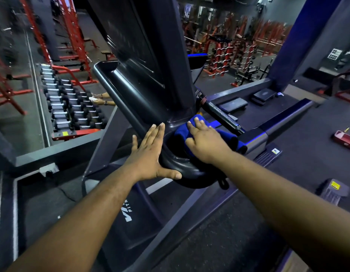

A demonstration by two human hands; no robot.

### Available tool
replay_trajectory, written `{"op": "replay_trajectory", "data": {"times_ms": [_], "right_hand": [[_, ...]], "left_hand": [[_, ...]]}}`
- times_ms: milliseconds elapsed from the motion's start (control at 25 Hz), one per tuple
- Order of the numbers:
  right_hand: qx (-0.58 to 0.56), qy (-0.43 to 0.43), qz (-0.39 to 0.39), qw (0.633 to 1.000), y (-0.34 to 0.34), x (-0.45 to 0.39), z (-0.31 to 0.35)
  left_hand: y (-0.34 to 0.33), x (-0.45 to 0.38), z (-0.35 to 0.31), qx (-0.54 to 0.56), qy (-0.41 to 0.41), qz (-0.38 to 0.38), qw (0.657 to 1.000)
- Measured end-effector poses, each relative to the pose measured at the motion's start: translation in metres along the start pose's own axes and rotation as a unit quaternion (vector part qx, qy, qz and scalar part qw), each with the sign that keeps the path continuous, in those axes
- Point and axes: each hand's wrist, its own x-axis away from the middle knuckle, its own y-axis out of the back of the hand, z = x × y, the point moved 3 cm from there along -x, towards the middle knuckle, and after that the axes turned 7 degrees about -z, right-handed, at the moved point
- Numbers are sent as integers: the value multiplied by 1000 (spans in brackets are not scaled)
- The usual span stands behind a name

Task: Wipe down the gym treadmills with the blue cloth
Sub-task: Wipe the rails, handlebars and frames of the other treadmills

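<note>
At centre, on the treadmill's (131, 61) dark console tray (182, 169), lies the blue cloth (225, 137), bunched in the round cup hollow. Pressed flat on the cloth, fingers straight and spread: the right hand (205, 142), grip open. Left hand (150, 156) just left of it, fingers straight against the tray's outer edge, thumb along the near rim, grip open too. Far left, a rack of dumbbells (72, 103).

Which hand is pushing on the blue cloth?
The right hand. It lies flat on the blue cloth on the treadmill. The left hand has no cloth; it rests bare on the dark frame beside it.
</note>
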Motion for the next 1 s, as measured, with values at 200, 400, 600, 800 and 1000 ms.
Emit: {"op": "replay_trajectory", "data": {"times_ms": [200, 400, 600, 800, 1000], "right_hand": [[-308, -20, -79, 948, 9, 19, 27], [89, 269, 138, 949, 17, 16, 5], [88, 198, 106, 970, -3, 2, 53], [26, 208, 75, 975, 3, 18, 32], [78, 185, 61, 978, -4, 2, 43]], "left_hand": [[1, 0, -1, 0, -2, 2, 1000], [0, -2, 2, 5, -4, -2, 1000], [-1, -3, 3, 15, -5, 7, 1000], [1, 1, -2, 8, -6, 13, 1000], [3, 0, -2, 6, 3, 14, 1000]]}}
